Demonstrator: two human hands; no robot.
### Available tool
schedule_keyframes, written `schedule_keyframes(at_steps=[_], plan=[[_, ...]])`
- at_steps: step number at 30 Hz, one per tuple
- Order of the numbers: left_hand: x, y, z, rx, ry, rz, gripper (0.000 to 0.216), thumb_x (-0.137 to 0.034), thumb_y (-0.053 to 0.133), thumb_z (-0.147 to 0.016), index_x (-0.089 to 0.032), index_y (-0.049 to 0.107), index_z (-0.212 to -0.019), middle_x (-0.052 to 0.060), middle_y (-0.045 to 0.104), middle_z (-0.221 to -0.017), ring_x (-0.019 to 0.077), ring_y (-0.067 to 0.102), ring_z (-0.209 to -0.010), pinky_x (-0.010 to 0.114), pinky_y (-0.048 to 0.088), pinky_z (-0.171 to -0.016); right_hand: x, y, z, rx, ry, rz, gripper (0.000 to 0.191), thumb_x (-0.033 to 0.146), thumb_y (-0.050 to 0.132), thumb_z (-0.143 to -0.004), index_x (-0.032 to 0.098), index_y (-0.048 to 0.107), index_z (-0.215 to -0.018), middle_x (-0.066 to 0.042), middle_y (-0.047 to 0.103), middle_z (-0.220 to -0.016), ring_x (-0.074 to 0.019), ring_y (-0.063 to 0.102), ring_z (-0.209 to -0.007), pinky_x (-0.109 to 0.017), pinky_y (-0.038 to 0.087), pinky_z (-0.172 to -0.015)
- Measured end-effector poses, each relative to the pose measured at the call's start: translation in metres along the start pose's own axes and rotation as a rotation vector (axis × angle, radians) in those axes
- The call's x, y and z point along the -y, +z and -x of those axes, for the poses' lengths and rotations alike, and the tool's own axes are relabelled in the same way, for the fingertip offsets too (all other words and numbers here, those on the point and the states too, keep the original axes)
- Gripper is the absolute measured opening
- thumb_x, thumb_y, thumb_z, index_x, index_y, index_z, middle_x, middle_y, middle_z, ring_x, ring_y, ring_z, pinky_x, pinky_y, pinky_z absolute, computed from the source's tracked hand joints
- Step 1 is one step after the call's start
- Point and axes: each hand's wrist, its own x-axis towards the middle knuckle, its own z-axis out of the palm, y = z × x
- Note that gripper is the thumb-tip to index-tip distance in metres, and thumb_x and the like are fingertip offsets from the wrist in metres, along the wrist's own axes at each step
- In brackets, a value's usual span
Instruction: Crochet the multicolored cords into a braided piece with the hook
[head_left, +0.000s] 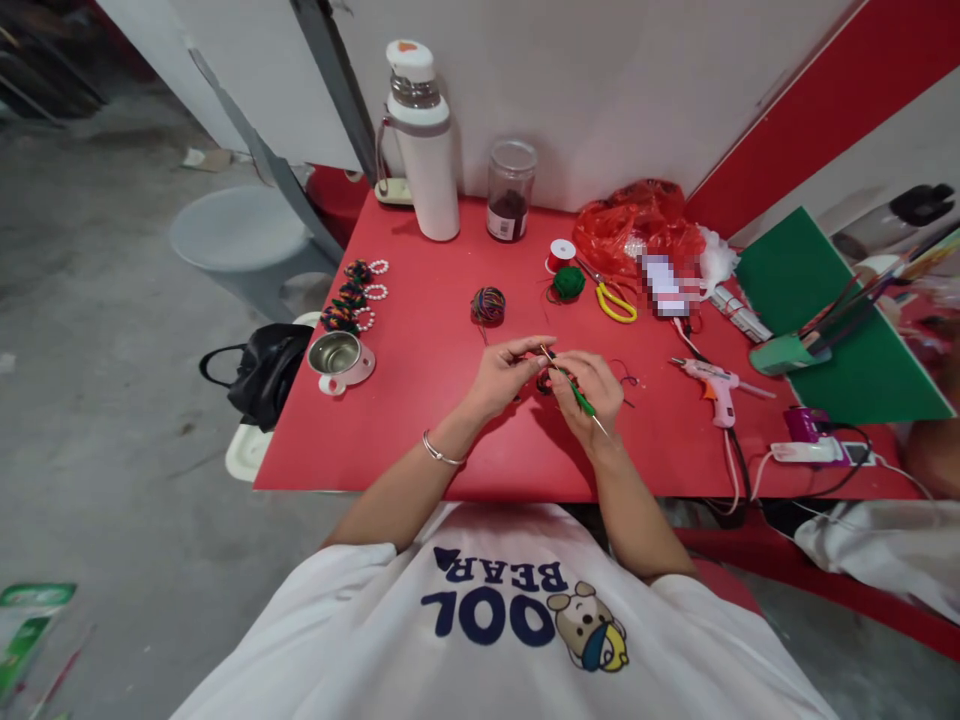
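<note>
My right hand grips a crochet hook with a green handle; its metal tip points up and left. My left hand pinches a small piece of dark multicoloured crochet, which hangs between both hands and is partly hidden by the fingers. The hook's tip meets the yarn at the left fingertips. Beyond the hands lies a ball of multicoloured yarn, a strand trailing from it. A green yarn ball and a red thread spool sit farther back.
Yellow-handled pliers, a red plastic bag and a pink glue gun with cords occupy the right. At left are a metal cup and beaded yarn pieces. A white flask and a jar stand behind.
</note>
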Motion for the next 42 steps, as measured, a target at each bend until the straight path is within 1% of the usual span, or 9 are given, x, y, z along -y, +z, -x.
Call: schedule_keyframes(at_steps=[5, 9, 14, 17, 21, 25, 28, 34, 42], plan=[[0.000, -0.005, -0.001, -0.007, -0.006, 0.030, 0.044, -0.031, 0.100, -0.059, -0.019, 0.086, -0.099, 0.002, 0.078, -0.079, 0.0104, 0.067, -0.068, 0.021, 0.052, -0.064, 0.006, 0.001, 0.000, 0.007, 0.039, -0.049, 0.026, 0.052, 0.073, -0.095, 0.030, 0.084, -0.103, -0.007, 0.080, -0.095, -0.0226, 0.072, -0.089, -0.040, 0.059, -0.087], [0.001, -0.009, -0.002, 0.037, -0.010, 0.012, 0.049, -0.032, 0.102, -0.057, -0.017, 0.086, -0.100, -0.001, 0.072, -0.069, 0.0085, 0.064, -0.060, 0.021, 0.051, -0.063, 0.005, 0.003, -0.005, 0.064, 0.342, -0.377, 0.038, 0.062, 0.080, -0.085, 0.027, 0.084, -0.099, -0.003, 0.076, -0.080, -0.0152, 0.064, -0.065, -0.031, 0.053, -0.061], [0.005, -0.009, 0.000, 0.098, -0.032, -0.063, 0.064, -0.026, 0.099, -0.058, -0.016, 0.083, -0.119, 0.000, 0.074, -0.071, 0.0110, 0.067, -0.062, 0.024, 0.053, -0.064, -0.010, -0.001, -0.014, 0.166, 0.693, -0.706, 0.054, 0.072, 0.090, -0.066, 0.022, 0.082, -0.085, 0.005, 0.055, -0.055, -0.0069, 0.041, -0.047, -0.022, 0.027, -0.042], [0.006, -0.009, 0.002, 0.100, -0.022, -0.088, 0.065, -0.023, 0.097, -0.059, -0.016, 0.082, -0.122, 0.000, 0.074, -0.071, 0.0111, 0.067, -0.064, 0.024, 0.052, -0.065, -0.013, -0.007, -0.016, 0.214, 0.705, -0.743, 0.049, 0.066, 0.093, -0.064, 0.022, 0.083, -0.084, 0.008, 0.046, -0.051, -0.0043, 0.032, -0.045, -0.021, 0.024, -0.044], [0.005, -0.013, 0.000, 0.134, -0.029, -0.141, 0.063, -0.021, 0.095, -0.062, -0.016, 0.082, -0.123, 0.000, 0.072, -0.072, 0.0116, 0.067, -0.066, 0.024, 0.052, -0.066, -0.011, -0.011, -0.017, 0.281, 0.741, -0.787, 0.046, 0.064, 0.092, -0.065, 0.023, 0.084, -0.083, 0.005, 0.054, -0.056, -0.0057, 0.037, -0.049, -0.021, 0.022, -0.044], [0.003, -0.019, -0.002, 0.164, -0.013, -0.199, 0.056, -0.016, 0.091, -0.065, -0.016, 0.082, -0.120, 0.005, 0.077, -0.094, 0.0129, 0.070, -0.078, 0.026, 0.056, -0.075, -0.013, -0.015, -0.025, 0.284, 0.815, -0.799, 0.035, 0.052, 0.093, -0.062, 0.022, 0.083, -0.078, 0.002, 0.059, -0.060, -0.0070, 0.042, -0.052, -0.021, 0.022, -0.045], [-0.001, -0.021, -0.001, 0.169, 0.004, -0.272, 0.047, -0.016, 0.090, -0.065, -0.016, 0.084, -0.112, 0.009, 0.076, -0.105, 0.0154, 0.072, -0.083, 0.025, 0.056, -0.073, -0.017, -0.023, -0.036, 0.390, 0.807, -0.774, 0.028, 0.045, 0.090, -0.064, 0.021, 0.082, -0.076, 0.002, 0.059, -0.059, -0.0074, 0.042, -0.053, -0.022, 0.021, -0.046], [-0.006, -0.017, -0.001, 0.099, -0.174, -0.312, 0.043, -0.015, 0.083, -0.065, -0.011, 0.084, -0.107, 0.007, 0.076, -0.080, 0.0128, 0.066, -0.064, 0.024, 0.051, -0.061, -0.021, -0.038, -0.052, 0.582, 0.706, -0.632, 0.021, 0.039, 0.083, -0.070, 0.020, 0.082, -0.077, 0.003, 0.058, -0.059, -0.0078, 0.043, -0.055, -0.023, 0.024, -0.049], [-0.009, -0.016, -0.001, 0.072, -0.205, -0.254, 0.043, -0.015, 0.081, -0.058, -0.012, 0.084, -0.101, 0.007, 0.078, -0.082, 0.0137, 0.065, -0.067, 0.027, 0.052, -0.063, -0.031, -0.037, -0.049, 0.568, 0.656, -0.595, 0.022, 0.041, 0.082, -0.074, 0.021, 0.083, -0.082, 0.004, 0.058, -0.062, -0.0083, 0.042, -0.054, -0.024, 0.028, -0.050]])
